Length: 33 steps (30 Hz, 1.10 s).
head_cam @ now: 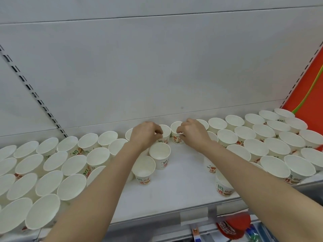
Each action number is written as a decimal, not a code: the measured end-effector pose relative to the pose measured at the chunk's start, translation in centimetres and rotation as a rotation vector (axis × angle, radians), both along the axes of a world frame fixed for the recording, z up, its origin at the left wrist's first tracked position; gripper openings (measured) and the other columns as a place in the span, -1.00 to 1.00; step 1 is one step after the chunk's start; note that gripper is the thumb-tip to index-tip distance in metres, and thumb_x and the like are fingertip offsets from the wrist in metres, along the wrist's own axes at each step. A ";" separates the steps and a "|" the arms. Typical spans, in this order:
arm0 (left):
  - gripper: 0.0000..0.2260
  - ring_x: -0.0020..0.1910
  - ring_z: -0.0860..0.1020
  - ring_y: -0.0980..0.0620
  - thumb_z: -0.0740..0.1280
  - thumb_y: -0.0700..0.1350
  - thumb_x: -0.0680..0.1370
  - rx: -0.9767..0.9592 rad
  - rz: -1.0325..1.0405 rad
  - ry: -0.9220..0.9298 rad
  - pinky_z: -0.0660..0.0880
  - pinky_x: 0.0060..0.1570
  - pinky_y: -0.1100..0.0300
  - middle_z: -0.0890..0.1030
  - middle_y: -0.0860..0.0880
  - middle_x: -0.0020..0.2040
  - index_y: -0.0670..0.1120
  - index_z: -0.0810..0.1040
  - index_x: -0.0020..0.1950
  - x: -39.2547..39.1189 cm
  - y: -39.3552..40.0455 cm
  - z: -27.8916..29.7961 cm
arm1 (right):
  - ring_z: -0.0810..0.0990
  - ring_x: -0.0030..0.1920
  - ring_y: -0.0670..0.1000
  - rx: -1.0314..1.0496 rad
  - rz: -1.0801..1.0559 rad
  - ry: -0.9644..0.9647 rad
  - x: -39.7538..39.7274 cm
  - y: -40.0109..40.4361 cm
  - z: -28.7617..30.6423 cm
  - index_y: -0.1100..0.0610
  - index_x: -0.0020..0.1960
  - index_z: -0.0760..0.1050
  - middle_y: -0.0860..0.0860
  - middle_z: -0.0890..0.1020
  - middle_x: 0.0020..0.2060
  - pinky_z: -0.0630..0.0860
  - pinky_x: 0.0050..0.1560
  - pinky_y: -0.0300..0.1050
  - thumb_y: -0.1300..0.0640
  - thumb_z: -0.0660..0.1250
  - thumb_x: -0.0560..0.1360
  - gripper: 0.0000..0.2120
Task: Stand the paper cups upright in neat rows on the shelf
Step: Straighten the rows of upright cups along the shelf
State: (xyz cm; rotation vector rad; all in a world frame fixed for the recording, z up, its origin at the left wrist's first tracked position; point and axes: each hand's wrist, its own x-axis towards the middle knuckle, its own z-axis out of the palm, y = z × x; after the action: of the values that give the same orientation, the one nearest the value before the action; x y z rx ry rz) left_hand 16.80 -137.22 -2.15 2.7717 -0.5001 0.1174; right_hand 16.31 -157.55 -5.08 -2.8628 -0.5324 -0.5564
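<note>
Head view: I look down on a white shelf (174, 186), both my bare arms reaching to its back row.
Left hand (146, 135): I see its fingers curled over the rim of the left cup (166, 134), pinching it at the near edge; the cup stands upright at the back of the shelf.
Right hand (193, 132): its fingers are curled and pinch the rim of the right cup (175, 132), which stands upright just beside the left cup, a narrow gap between them.
Middle cups: two upright cups sit in front of the left cup, one (160, 155) just behind the other (144, 170), rims nearly touching, both printed with red and green characters.
Left block (50, 165): many upright cups packed in rows to the left of the left cup, reaching the shelf's front edge.
Right block (258, 137): more upright cups in rows to the right of the right cup, running back to the shelf's far right corner.
Gap: bare shelf in front of the right cup, between the two blocks.
Back panel (157, 75): plain grey-white, behind the held cups.
Red wall (307, 84): beyond the right block.
</note>
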 end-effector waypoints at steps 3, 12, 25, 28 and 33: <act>-0.92 -0.08 0.56 0.10 0.38 -0.02 0.49 -0.117 0.143 -0.051 0.48 -0.15 0.16 0.65 0.16 -0.11 0.12 0.67 -0.09 -2.9 2.4 1.4 | 0.48 -0.24 0.10 0.151 0.063 -0.050 -1.7 1.0 1.3 0.09 -0.21 0.64 -0.02 0.63 -0.33 0.26 -0.25 -0.17 0.25 0.47 0.32 -0.90; -0.83 -0.18 0.50 0.22 0.55 0.12 0.32 -0.093 0.085 0.110 0.51 -0.13 0.12 0.59 0.21 -0.20 0.17 0.62 -0.17 -12.0 6.3 0.8 | 0.46 0.00 0.06 0.024 0.333 0.099 -6.1 4.4 1.6 0.07 -0.04 0.63 -0.04 0.64 -0.16 0.14 -0.24 -0.17 0.18 0.40 0.41 -0.86; -0.95 -0.09 0.45 0.07 0.44 0.05 0.43 0.031 0.087 -0.080 0.35 -0.21 0.15 0.61 0.13 -0.20 0.10 0.65 -0.17 -13.1 3.6 -1.1 | 0.46 -0.08 0.12 -0.056 0.230 0.065 -5.6 3.7 0.1 0.10 -0.13 0.59 0.01 0.63 -0.23 0.17 -0.19 -0.11 0.22 0.39 0.39 -0.93; -0.95 -0.08 0.44 0.09 0.44 0.06 0.44 0.008 0.094 -0.082 0.29 -0.21 0.18 0.59 0.14 -0.20 0.11 0.64 -0.17 -13.0 3.2 -1.0 | 0.44 -0.09 0.10 -0.051 0.164 0.110 -5.5 3.2 0.0 0.09 -0.18 0.59 0.02 0.63 -0.25 0.15 -0.21 -0.10 0.23 0.31 0.41 -0.90; -0.97 -0.05 0.45 0.08 0.44 0.02 0.46 -0.073 0.098 -0.158 0.43 -0.17 0.11 0.60 0.13 -0.18 0.10 0.66 -0.14 -12.1 1.6 -1.3 | 0.42 -0.07 0.05 0.051 0.070 0.087 -6.1 -0.1 1.3 0.05 -0.18 0.62 -0.05 0.62 -0.26 0.22 -0.22 -0.11 0.15 0.38 0.40 -0.95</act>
State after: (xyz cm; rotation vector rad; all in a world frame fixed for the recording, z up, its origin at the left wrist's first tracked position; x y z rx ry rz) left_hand 4.73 -135.58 -3.49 2.7286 -0.3898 0.3728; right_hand 10.22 -157.70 -3.82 -2.7931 -0.5922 -0.4252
